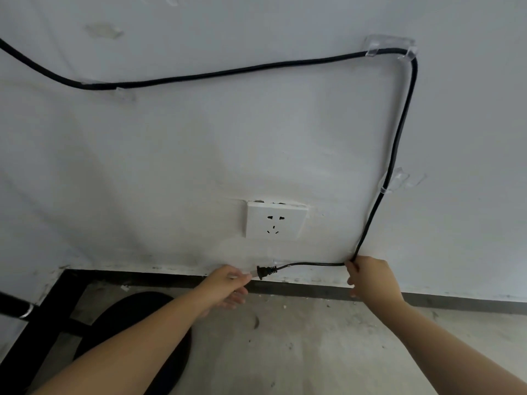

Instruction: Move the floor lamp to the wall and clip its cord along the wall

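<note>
A black cord (228,72) runs across the white wall (199,143), through a clear clip (111,88) at left, a corner clip (390,48) at upper right, then down through a third clip (395,182). My right hand (370,276) pinches the cord where it bends near the skirting. The cord's black plug (266,271) lies level just below the white socket (275,220). My left hand (228,286) holds the plug's prong end with its fingertips. The lamp's round black base (128,317) rests on the floor at lower left.
A dark skirting strip (427,299) runs along the wall's foot above the grey concrete floor (328,352). A black pole with a metal ring (17,307) enters from the left edge. A black frame bar (57,297) slants along the corner.
</note>
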